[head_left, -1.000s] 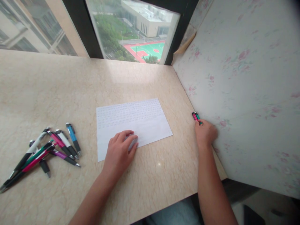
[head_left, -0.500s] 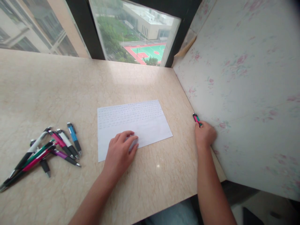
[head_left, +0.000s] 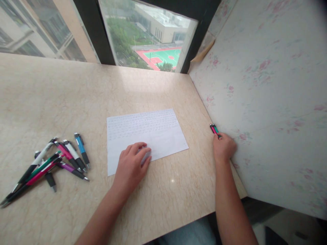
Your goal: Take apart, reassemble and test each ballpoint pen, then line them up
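My left hand [head_left: 131, 167] rests flat on the near edge of a white lined sheet of paper [head_left: 145, 132], fingers stretched out and holding it down. My right hand [head_left: 224, 148] is closed at the right side of the table, by the wall, around a pink pen and a green pen [head_left: 214, 129]; only their top ends stick out beyond my fingers. A loose pile of several pens [head_left: 48, 163] in black, white, pink, green, blue and purple lies at the left of the table, away from both hands.
The table is beige marble-patterned [head_left: 63, 92], its near edge running below my forearms. A floral-papered wall [head_left: 268, 102] closes the right side. A window [head_left: 148, 34] with a dark frame stands at the back.
Hardly anything moved. The view shifted slightly, and the two pen ends in my right hand shifted a little between frames.
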`<state>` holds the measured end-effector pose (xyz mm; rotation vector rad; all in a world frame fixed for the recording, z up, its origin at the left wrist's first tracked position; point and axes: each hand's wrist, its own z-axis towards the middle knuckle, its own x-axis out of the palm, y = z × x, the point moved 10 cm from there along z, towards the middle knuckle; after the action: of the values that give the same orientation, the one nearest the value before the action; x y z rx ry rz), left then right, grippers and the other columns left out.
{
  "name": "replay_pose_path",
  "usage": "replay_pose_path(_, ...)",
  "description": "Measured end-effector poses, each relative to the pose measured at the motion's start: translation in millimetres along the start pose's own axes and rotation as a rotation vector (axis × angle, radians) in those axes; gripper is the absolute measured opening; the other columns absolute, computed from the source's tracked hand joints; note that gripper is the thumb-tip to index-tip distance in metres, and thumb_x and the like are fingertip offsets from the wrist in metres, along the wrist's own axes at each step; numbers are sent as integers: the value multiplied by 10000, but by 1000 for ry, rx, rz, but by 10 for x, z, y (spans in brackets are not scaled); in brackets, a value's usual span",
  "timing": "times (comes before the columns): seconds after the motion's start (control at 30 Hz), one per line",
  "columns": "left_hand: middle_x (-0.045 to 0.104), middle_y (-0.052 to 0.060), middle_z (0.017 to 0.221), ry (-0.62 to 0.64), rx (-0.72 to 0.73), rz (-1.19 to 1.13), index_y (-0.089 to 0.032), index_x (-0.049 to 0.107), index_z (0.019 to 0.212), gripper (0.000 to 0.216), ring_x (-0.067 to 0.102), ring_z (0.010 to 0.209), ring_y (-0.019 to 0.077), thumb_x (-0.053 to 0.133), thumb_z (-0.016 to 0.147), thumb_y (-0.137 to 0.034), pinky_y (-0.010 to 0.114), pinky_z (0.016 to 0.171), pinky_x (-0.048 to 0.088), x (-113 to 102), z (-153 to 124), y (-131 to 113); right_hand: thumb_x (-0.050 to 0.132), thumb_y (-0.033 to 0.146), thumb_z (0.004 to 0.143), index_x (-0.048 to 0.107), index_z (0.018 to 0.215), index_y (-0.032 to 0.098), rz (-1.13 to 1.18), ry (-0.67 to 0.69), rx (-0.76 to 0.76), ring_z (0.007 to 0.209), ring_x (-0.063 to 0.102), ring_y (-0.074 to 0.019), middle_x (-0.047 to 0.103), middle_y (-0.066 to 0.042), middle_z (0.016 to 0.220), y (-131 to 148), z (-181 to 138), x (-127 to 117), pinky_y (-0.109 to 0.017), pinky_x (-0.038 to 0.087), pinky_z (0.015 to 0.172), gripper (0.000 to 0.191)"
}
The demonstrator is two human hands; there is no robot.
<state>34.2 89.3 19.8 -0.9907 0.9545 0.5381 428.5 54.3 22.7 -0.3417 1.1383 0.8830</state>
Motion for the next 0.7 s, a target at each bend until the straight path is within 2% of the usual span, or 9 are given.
replay_pose_path(0.17,649,114,1180,-6,-5,-21,-227,685,1030,185,598,1050,298,563,892,-246,471,859,482,-6,7,3,543,293,835,771,959,135,41,-21,-26,633,568,-220,730,-111,751,61,-33,-80,-313,311,595,304)
replay_pose_path(0.27,645,118,1187,6,-21,-23,-217,682,1037,189,592,1062,299,564,891,-233,470,869,477,-10,-6,-8,522,307,859,759,987,130,138,-42,-97,643,572,-215,703,-93,711,269,-120,-153,-315,362,628,322)
replay_pose_path(0.33,640,118,1196,25,-31,-30,-208,680,1043,191,584,1075,295,569,887,-222,472,891,470,2,-18,-27,514,317,873,756,960,129,254,-25,-192,652,585,-209,689,-85,691,535,-229,-177,-313,400,653,319)
replay_pose_path(0.4,640,114,1199,36,-37,-50,-202,677,1048,196,582,1078,292,590,873,-212,470,903,466,23,-24,-52,520,342,881,752,900,134,407,45,-314,646,600,-198,704,-90,728,897,-373,-162,-306,429,658,312)
replay_pose_path(0.47,645,108,1193,22,-48,-79,-198,672,1066,206,584,1084,279,589,878,-208,461,923,463,33,-24,-61,532,364,884,745,855,144,573,160,-437,661,628,-188,726,-93,785,1311,-536,-121,-293,451,659,308)
replay_pose_path(0.53,653,106,1177,-19,-69,-110,-195,664,1092,220,599,1067,263,574,891,-208,447,924,470,6,-27,-38,527,376,895,739,818,162,681,294,-523,632,629,-174,717,-65,732,1705,-682,-54,-279,450,635,311)
replay_pose_path(0.6,647,113,1194,-73,-102,-122,-195,651,1126,244,608,1071,255,565,898,-209,434,928,477,-82,-55,30,530,380,892,734,788,169,741,328,-546,592,617,-166,700,-47,675,1977,-753,-35,-275,443,616,311)
replay_pose_path(0.7,648,111,1199,-191,-200,-61,-198,639,1147,255,612,1091,246,541,912,-214,411,951,478,-379,-183,261,511,371,896,733,784,167,775,265,-533,614,623,-175,707,-58,690,2145,-779,-66,-282,445,627,322)
